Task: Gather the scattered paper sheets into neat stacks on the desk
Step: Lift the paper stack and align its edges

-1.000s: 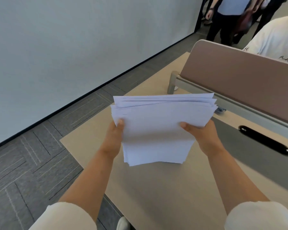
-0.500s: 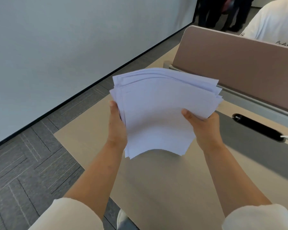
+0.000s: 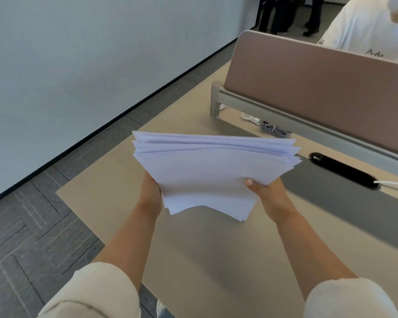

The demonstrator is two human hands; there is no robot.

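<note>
We've got the stack of paper sheets up in the air, held over the desk toward its left edge and not touching the top. Our left hand grasps the stack's left side. Our right hand grasps the right side, thumb pressed down on the top sheet. The left hand's fingers are hidden by the paper; we take it they curl underneath, but we can't see them.

Now look at the far edges. The sheets are fanned and stepped, corners out of line, and the near edge sags in a curve between the two hands. By our reading this is the squaring-up step: the sheets are gathered but not yet neat.

The next move calls for tipping the bundle on edge and tapping it on the desk below. Both grips should loosen just enough for the sheets to slide level before we lay it flat.

Along the desk's far edge stands the divider panel. A tangle of cables lies beneath its frame, and a black cable slot sits in the top just in front of it.
</note>
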